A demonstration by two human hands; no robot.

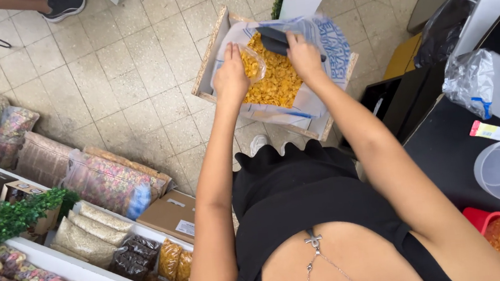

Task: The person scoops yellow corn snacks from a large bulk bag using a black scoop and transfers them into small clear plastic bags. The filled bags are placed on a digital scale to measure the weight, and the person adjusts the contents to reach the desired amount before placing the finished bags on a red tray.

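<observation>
Both arms stretched straight down from frame bottom toward upper centre. Left hand [231,75]: grip closed on small clear bag [253,62], holding it over yellow flakes [278,81]. Right hand [304,54]: grip closed on dark scoop [274,39]. Flakes fill plastic-lined cardboard box [210,57] on tiled floor [127,67].

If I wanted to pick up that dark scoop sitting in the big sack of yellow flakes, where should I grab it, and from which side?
Probably by the upper end of the dark scoop, from above and the right, as the right hand does now. Its lower end points into the yellow flakes, so that part is buried or blocked. The left hand holds a small clear bag beside it, closing off the left side.
</observation>
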